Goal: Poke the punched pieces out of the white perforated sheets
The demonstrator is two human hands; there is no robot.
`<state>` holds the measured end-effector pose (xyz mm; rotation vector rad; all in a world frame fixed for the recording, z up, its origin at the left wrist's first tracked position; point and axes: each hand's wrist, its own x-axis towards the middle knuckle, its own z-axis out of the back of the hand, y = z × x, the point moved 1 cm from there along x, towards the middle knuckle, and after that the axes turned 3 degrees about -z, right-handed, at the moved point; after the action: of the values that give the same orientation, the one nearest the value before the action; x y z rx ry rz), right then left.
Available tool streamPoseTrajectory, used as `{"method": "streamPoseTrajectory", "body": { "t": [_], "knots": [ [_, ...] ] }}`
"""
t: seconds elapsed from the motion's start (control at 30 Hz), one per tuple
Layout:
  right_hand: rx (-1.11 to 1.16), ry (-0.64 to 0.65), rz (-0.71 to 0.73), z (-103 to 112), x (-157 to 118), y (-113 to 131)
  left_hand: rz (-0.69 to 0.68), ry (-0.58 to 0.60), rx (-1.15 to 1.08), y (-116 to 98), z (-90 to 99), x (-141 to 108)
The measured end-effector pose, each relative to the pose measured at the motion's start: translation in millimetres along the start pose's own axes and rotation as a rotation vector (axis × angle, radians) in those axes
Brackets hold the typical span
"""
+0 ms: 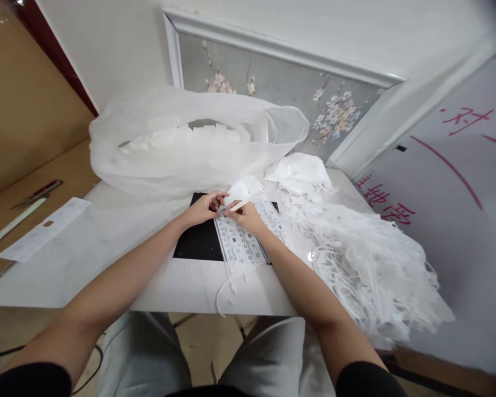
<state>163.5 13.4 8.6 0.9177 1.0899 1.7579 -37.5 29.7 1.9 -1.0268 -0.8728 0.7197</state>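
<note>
Both hands meet over a printed sheet (240, 242) with rows of small grey shapes, which lies partly on a black mat (198, 241). My right hand (244, 214) is closed on a thin white stick (240, 205), held at a slant. My left hand (209, 208) has its fingers bent together at the sheet's upper left edge; what they pinch is too small to make out. Just beyond the hands rests a white piece (243, 188). A thin white strip (220, 292) curls from the sheet's near edge.
A tangled heap of white strips (372, 264) covers the table's right side, with white cloth-like pieces (301, 172) behind it. A large translucent bag (149, 160) lies at the back. Cardboard (25, 160) with a cutter (45, 189) is at left. A whiteboard (450, 220) stands right.
</note>
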Motion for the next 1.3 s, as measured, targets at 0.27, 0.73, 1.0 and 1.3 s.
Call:
{"method": "streamPoseTrajectory", "body": {
  "t": [0.27, 0.73, 1.0, 1.3],
  "knots": [
    [-0.043, 0.002, -0.003, -1, 1, 0, -0.005, 0.019, 0.057, -4, -1.9, -1],
    [-0.845, 0.100, 0.461, -2, -20, 16, -0.168, 0.133, 0.498, -10, -2.0, -13],
    [-0.788, -0.049, 0.423, -1, -16, 9, -0.104, 0.210, 0.581, -7, -4.6, -12],
    [-0.253, -0.125, 0.006, 50, -29, -2, -0.120, 0.257, 0.605, -7, 1.0, -13]
  ]
}}
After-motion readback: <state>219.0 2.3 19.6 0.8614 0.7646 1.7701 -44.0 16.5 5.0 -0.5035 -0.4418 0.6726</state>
